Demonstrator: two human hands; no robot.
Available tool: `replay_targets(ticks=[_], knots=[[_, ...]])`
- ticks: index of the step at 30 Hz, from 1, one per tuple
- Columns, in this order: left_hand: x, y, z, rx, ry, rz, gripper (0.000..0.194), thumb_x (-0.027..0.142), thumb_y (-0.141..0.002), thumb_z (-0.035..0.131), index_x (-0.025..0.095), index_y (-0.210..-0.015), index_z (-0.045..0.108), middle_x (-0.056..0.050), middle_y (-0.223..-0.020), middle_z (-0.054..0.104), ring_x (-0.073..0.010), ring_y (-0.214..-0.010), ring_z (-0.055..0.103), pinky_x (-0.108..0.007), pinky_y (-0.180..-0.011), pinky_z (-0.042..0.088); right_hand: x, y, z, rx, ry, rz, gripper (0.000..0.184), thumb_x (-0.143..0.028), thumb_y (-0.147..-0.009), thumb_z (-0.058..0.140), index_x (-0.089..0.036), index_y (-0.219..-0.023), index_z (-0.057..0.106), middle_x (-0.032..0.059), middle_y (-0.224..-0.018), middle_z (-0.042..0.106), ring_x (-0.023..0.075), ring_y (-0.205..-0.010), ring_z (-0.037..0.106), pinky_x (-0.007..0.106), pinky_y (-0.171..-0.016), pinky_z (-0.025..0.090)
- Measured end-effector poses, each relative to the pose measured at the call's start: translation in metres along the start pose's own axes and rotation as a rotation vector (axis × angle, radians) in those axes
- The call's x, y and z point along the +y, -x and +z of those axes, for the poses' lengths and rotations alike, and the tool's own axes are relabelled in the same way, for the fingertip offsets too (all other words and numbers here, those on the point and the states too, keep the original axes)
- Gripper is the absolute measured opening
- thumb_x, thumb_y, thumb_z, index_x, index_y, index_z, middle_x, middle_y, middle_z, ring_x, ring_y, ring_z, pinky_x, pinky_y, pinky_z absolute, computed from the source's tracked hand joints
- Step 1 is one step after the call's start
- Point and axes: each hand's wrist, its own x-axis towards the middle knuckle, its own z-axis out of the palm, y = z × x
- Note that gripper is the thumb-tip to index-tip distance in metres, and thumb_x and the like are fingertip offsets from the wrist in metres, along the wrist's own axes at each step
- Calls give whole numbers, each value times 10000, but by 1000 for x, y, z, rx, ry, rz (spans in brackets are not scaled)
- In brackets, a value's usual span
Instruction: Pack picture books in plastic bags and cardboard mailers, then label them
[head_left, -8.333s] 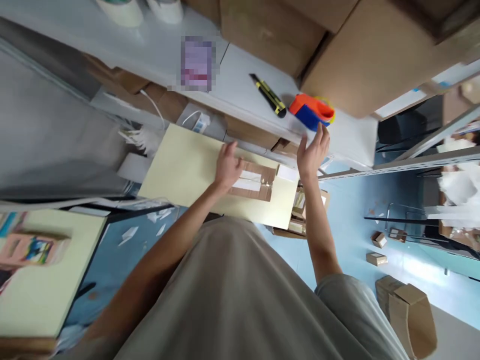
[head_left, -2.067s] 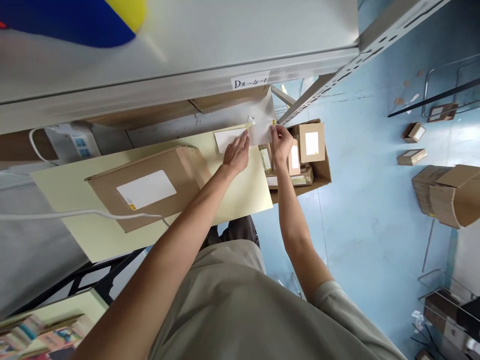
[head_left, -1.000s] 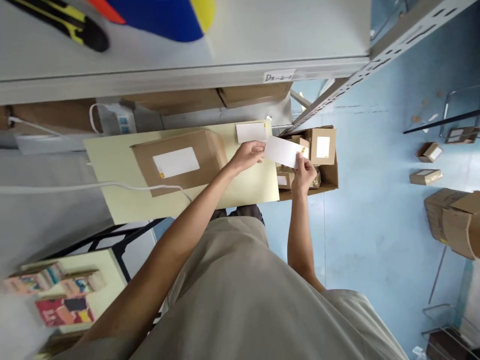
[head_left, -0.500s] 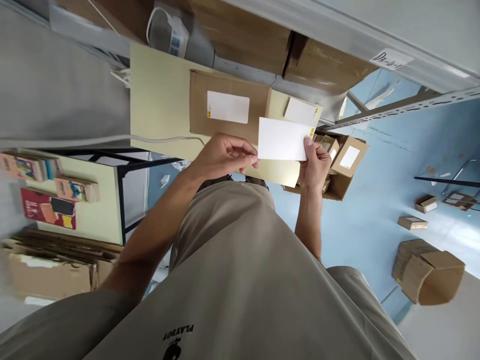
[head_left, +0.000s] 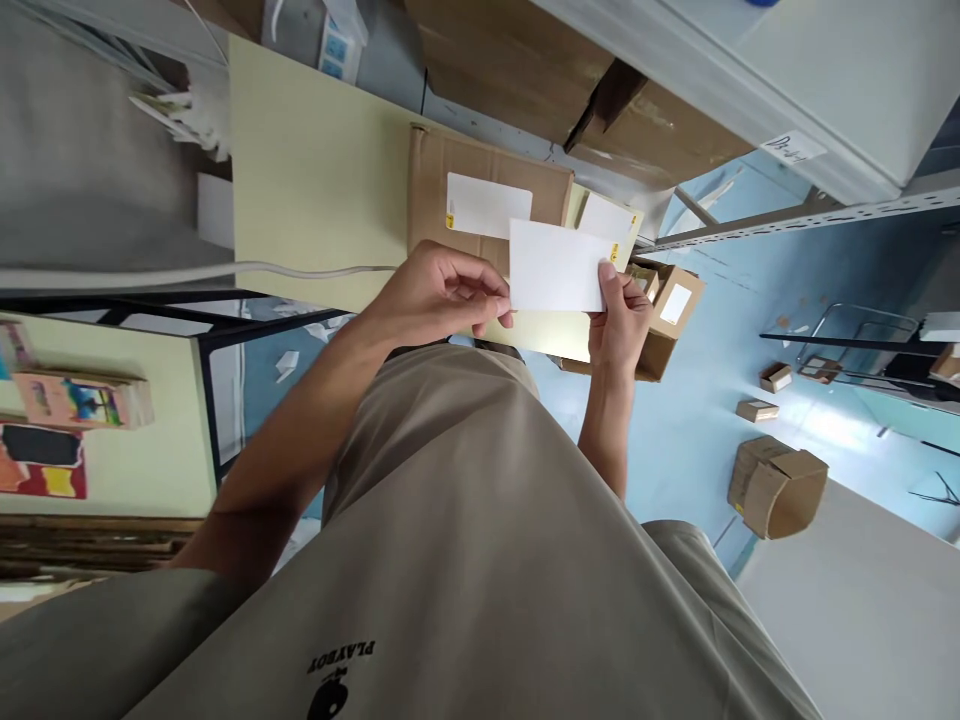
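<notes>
A blank white label (head_left: 561, 266) with a small yellow mark at one corner is held up over the edge of the pale yellow table (head_left: 315, 150). My right hand (head_left: 621, 312) grips its right end, thumb on top. At its lower left corner, the thumb and fingertips of my left hand (head_left: 450, 300) are pinched together on the edge. Behind the label lies a flat cardboard box (head_left: 431, 165) bearing a similar white label (head_left: 487, 203). Another white label (head_left: 604, 215) lies at the table's right end.
Large cartons (head_left: 510, 70) stand beyond the table under a grey metal shelf (head_left: 720, 70). An open carton (head_left: 656, 355) holding smaller boxes is on the floor at right. A white cable (head_left: 300, 270) crosses the table. Books (head_left: 90, 398) lie on another table at left.
The view has shifted, so the table's surroundings sit differently in the picture. Both hands stay at the same label, which now overlaps the box's label a little.
</notes>
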Motion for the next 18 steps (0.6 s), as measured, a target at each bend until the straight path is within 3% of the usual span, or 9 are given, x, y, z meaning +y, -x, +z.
replay_targets(ticks=[5,8,13,18], knots=[[-5,19,-57,-30,26,117,177,347,-870,872,198,-789,822,-38,-767,810,-124,-578,678,-233,-544,559,3,20,64,5,173,-13,524,-746,-947,851,-236,-880,753,-9,-819,715,175,-829,741,335,-746,702],[-16,33,-94,21,-21,175,224,402,-897,855,192,-823,829,-42,-786,817,-137,-621,712,-231,-567,557,-1,45,109,-9,398,-151,456,-697,-977,848,-246,-976,785,23,-937,769,182,-868,751,332,-764,680],[-35,57,-150,59,-140,204,269,459,-933,800,195,-913,847,-45,-834,839,-164,-726,767,-225,-614,562,-35,110,180,-169,572,-378,354,-633,-1069,780,-284,-1051,838,51,-1068,767,192,-913,745,345,-755,672],[-42,74,-192,16,-211,262,212,402,-922,771,210,-911,858,-25,-817,835,-157,-725,749,-237,-659,571,-53,149,236,-238,662,-428,315,-592,-1069,801,-283,-1091,858,41,-1044,731,163,-789,677,342,-669,645]])
